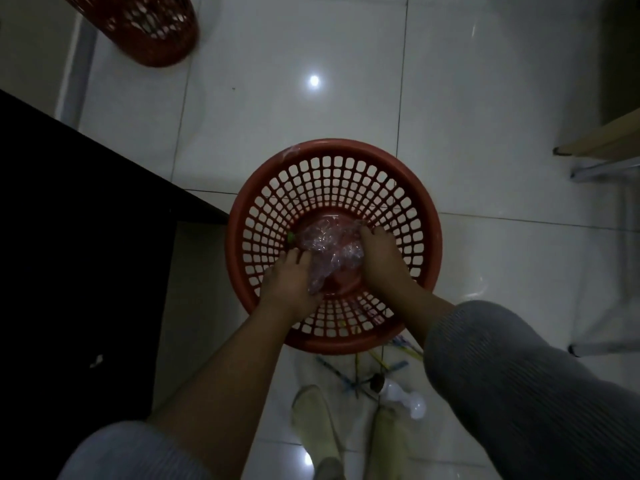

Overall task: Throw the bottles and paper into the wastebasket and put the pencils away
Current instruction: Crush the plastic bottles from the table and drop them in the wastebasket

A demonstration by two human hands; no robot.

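A red lattice wastebasket [332, 161] stands on the tiled floor below me. Both my hands reach down inside it. My left hand [292, 282] and my right hand [379, 256] press on crumpled clear plastic bottles [325, 244] lying at the basket's bottom; a green cap [290, 237] shows at the left end. Several pencils [360, 370] lie scattered on the floor just behind the basket, near my feet. A white crumpled paper or bottle [403, 398] lies beside them; I cannot tell which.
A dark desk [79, 237] fills the left side, its corner close to the basket. A second red basket [145, 26] stands at the top left. Chair legs and a wooden edge [602, 143] are at the right. My shoes [315, 420] are at the bottom.
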